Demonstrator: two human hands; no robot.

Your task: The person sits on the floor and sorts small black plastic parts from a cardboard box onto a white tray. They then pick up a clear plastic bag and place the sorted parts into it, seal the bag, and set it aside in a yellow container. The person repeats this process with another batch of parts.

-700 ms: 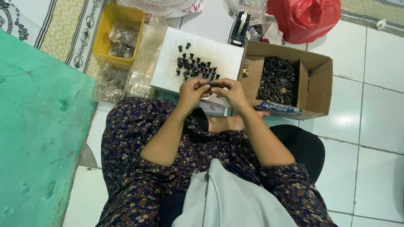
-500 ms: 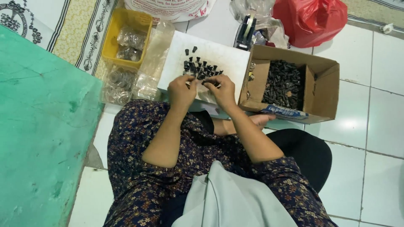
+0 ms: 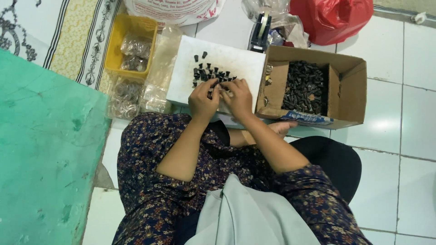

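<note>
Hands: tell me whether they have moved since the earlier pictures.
Yes. Both hands, left and right, have come forward over the white board, closer to the pile of small black parts on it.

Small dark metal bits (image 3: 210,72) lie on a smooth white board (image 3: 236,59). Beside the right hand (image 3: 237,96), a rough brown cardboard box (image 3: 349,97). Shiny floor tiles (image 3: 399,136).

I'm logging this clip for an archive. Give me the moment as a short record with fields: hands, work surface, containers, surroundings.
hands: left hand and right hand close together, fingers on the small dark parts; grip unclear
work surface: white board on the person's lap
containers: cardboard box of dark parts at right; yellow tray with clear bags at left
surroundings: red plastic bag, tape dispenser, white tiled floor
</note>
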